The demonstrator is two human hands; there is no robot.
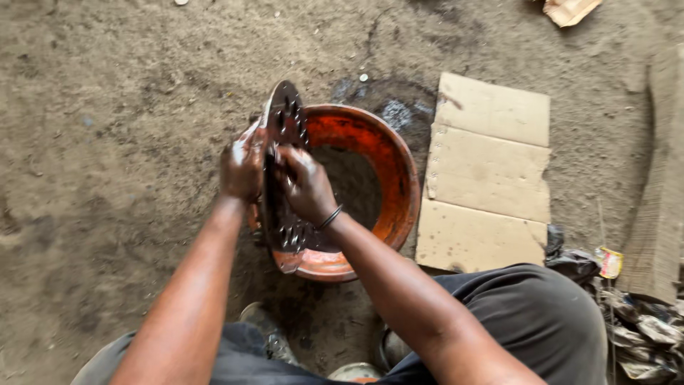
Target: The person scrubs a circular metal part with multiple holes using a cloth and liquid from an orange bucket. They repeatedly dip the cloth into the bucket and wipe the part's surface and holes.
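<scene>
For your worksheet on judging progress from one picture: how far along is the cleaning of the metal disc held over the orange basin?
Done: the round metal disc already looks wet and dark. In hand: the left hand holds it on edge over the orange basin while the right hand rubs its face. Left: both hands are grimy, the disc is not set down, and dark liquid remains in the basin.

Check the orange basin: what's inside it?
Inside the orange basin: dark, murky liquid or sludge. The metal disc, held on edge by both hands, hides the basin's left part; anything submerged can't be seen.
</scene>
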